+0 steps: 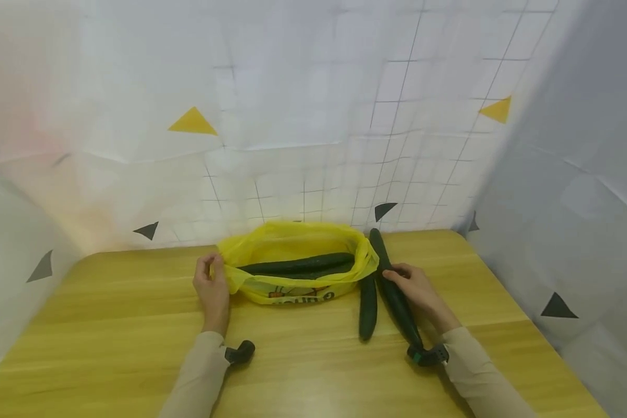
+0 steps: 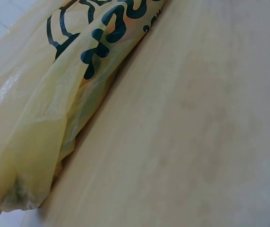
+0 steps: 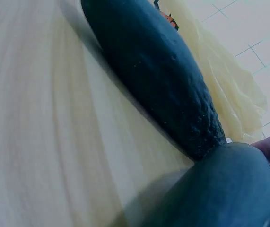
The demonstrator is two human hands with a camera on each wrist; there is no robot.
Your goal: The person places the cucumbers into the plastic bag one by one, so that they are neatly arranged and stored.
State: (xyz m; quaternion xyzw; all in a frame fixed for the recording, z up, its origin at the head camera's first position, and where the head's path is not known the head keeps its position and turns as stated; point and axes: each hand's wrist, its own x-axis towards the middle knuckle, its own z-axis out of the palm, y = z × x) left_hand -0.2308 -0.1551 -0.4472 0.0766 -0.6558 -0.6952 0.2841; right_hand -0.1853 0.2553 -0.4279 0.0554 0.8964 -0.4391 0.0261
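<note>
A yellow plastic bag (image 1: 261, 293) with dark print lies on the table, its mouth spread wide. My left hand (image 1: 212, 290) pinches the bag's left rim. Inside the bag, dark green cucumbers (image 1: 303, 265) lie lengthwise. On the right, my right hand (image 1: 415, 284) grips a long cucumber (image 1: 399, 305) around its middle, fingers and thumb at its sides. Another cucumber (image 1: 368, 313) rests on the table between that one and the bag, its far end hidden by the bag. In the right wrist view the held cucumber (image 3: 220, 189) overlaps the resting cucumber (image 3: 149, 71).
The wooden table (image 1: 303, 371) ends at a white sheet wall (image 1: 303, 116) just behind the bag. A grey-white side wall (image 1: 595, 232) borders the right edge. Dark wrist devices sit on the left sleeve (image 1: 195, 371) and the right sleeve (image 1: 480, 371).
</note>
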